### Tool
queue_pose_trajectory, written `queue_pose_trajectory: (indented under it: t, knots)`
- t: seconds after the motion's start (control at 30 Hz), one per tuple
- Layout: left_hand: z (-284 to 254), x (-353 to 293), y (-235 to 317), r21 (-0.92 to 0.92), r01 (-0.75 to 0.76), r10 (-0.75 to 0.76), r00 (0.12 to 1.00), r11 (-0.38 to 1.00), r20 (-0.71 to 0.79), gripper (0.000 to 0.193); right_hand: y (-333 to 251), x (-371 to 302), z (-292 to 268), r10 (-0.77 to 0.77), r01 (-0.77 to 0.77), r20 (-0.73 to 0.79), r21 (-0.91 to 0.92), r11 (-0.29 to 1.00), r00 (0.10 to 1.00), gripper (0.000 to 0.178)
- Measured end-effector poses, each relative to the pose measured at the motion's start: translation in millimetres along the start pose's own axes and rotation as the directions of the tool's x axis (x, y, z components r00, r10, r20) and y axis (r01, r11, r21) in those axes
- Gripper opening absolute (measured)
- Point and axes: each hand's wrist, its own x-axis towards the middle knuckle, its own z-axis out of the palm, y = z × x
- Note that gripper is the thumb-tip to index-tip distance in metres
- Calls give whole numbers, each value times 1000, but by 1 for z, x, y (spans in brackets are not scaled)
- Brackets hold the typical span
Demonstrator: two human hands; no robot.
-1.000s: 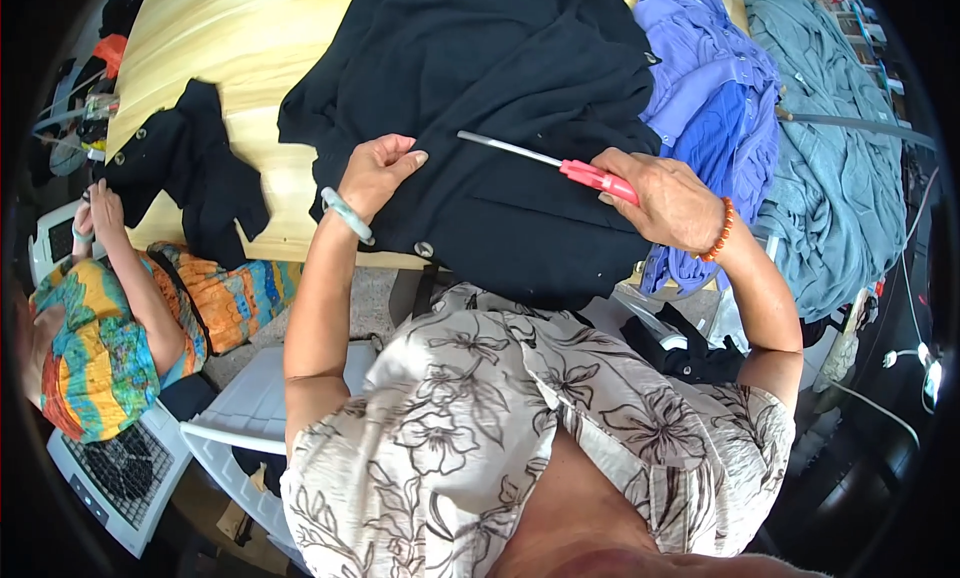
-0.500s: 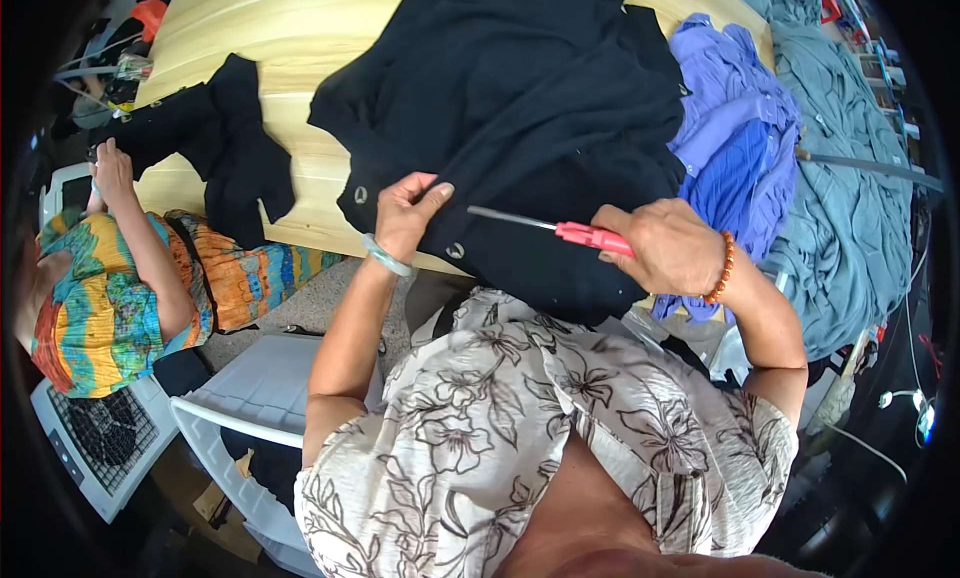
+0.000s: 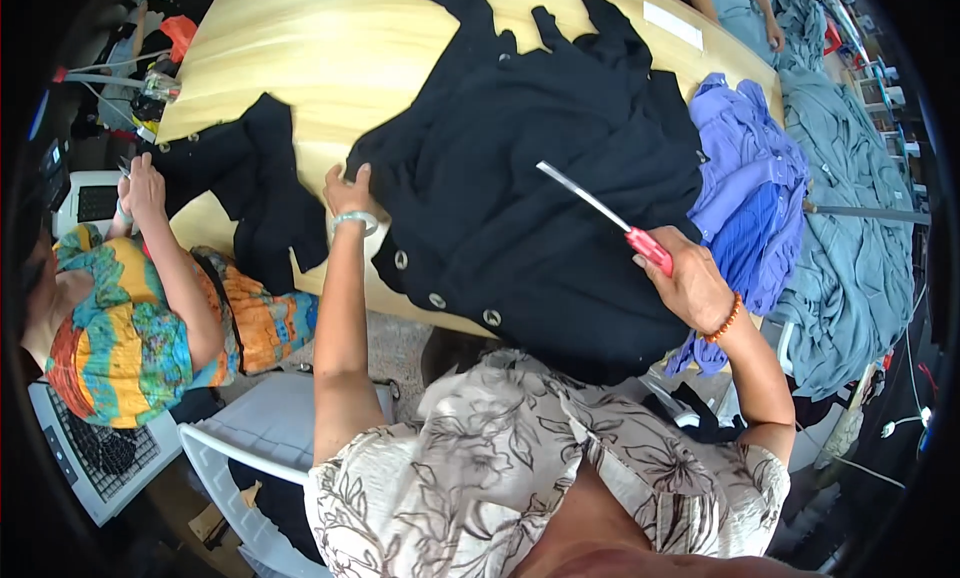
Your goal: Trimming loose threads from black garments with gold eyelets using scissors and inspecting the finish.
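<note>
A large black garment (image 3: pixel 540 168) with metal-ringed eyelets along its near left edge lies spread in front of me. My left hand (image 3: pixel 350 193) is at its left edge, thumb and fingers apart, near or touching the cloth. In my closed right hand (image 3: pixel 690 283) is a tool with a pink-red handle (image 3: pixel 649 250) and a long thin metal blade or shaft (image 3: pixel 583 196). Its tip points up and left over the garment; whether it touches the cloth I cannot tell.
The light wood table (image 3: pixel 300 38) bears purple garments (image 3: pixel 745 128) at right, beside a heap of grey-green cloth (image 3: pixel 840 228). At left a co-worker (image 3: pixel 130 318) handles another black piece (image 3: pixel 262 178). A white plastic bin (image 3: pixel 250 438) stands below. Another person's hand (image 3: pixel 775 36) shows far right.
My left hand has moved from the garment's near edge out to its left edge, fingers spreading. My right hand has turned the tool more upright. The view has shifted, showing more of the table's far side.
</note>
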Motion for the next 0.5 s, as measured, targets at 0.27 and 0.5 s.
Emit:
queue_pose_trajectory:
  t: [0.27, 0.5]
  knots:
    - [53, 66, -11, -275, 560, -511, 827, 781, 234, 48, 35, 12, 11, 165, -187, -109, -243, 952, 980, 33]
    - [64, 68, 112, -750, 478, -241, 878, 458, 413, 21, 54, 28, -2, 352, -313, -94, 284, 906, 931, 32]
